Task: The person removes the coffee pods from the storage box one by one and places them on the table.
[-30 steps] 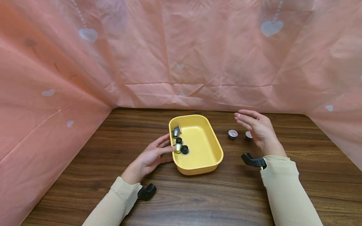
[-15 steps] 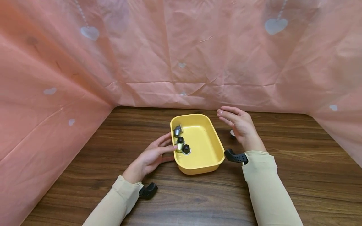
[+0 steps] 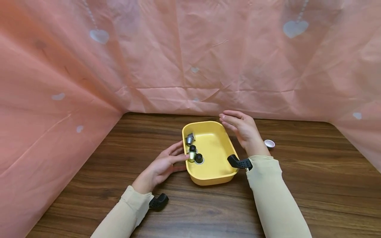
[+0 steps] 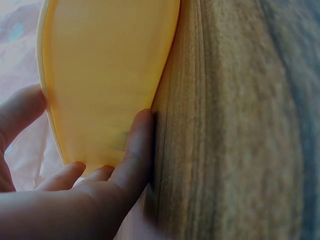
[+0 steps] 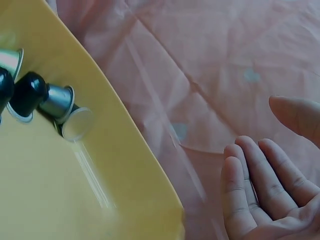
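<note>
My left hand point(image 3: 165, 165) holds the left wall of a yellow tray point(image 3: 213, 181), thumb at the rim and fingers along its outer side. In the left wrist view its fingertips touch the tray wall point(image 4: 105, 60). Several coffee capsules lie along the tray's left side: a silver capsule point(image 3: 189, 141), a pale green capsule point(image 3: 192, 156) and a black capsule point(image 3: 198, 158) among them. My right hand point(image 3: 242, 130) hovers beside the tray's right rim, holding nothing; in the right wrist view its fingers point(image 5: 270, 185) are extended.
A capsule with a pale lid point(image 3: 269, 143) stands on the wooden table point(image 3: 312, 172), right of my right wrist. My right hand covers part of the table beside the tray. Pink cloth point(image 3: 208, 72) hangs behind and at the sides.
My right hand has moved left toward the tray's right side. It now covers the spot of one table capsule, and the other has come back into sight. My left hand stays at the tray.
</note>
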Tool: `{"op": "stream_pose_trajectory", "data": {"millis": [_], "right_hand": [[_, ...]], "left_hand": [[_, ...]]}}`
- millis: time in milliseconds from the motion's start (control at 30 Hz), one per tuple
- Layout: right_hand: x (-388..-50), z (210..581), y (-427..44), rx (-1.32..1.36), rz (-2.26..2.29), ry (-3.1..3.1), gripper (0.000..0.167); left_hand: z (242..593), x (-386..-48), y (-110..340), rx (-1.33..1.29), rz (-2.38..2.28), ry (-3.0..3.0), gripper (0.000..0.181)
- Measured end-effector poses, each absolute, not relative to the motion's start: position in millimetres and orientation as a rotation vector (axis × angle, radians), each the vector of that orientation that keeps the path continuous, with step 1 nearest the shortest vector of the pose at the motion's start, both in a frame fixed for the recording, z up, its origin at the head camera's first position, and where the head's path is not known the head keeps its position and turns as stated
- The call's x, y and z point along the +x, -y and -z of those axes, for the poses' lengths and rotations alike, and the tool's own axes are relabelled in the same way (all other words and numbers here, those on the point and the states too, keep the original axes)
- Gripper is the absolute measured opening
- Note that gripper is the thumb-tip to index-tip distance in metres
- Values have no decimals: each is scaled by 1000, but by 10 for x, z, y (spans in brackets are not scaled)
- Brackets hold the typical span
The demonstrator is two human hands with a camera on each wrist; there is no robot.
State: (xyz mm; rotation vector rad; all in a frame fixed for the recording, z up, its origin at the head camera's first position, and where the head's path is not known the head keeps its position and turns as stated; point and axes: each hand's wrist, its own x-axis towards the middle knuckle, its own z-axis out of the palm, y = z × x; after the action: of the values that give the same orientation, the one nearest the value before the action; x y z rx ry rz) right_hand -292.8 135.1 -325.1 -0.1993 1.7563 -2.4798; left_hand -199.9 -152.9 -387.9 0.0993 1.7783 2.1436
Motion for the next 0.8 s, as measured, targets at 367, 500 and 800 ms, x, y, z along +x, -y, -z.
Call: {"op": "stream_pose_trajectory", "data": {"millis": [367,500,800], "right_hand": [[-3058,3194,-1141,-141,2303,-1958,45],[-3088,3198,-1087,-130,2291,-1991,50],[-3113,3188,-925,-169,2086,-2283,46]], "left_hand": [[3901,-2046,1432,109,-2147,-1778,80],[3894,-2050,1407,103,-2148,-1778,80],[3883,-2052,1393,103,-2152,-1760,80]]}}
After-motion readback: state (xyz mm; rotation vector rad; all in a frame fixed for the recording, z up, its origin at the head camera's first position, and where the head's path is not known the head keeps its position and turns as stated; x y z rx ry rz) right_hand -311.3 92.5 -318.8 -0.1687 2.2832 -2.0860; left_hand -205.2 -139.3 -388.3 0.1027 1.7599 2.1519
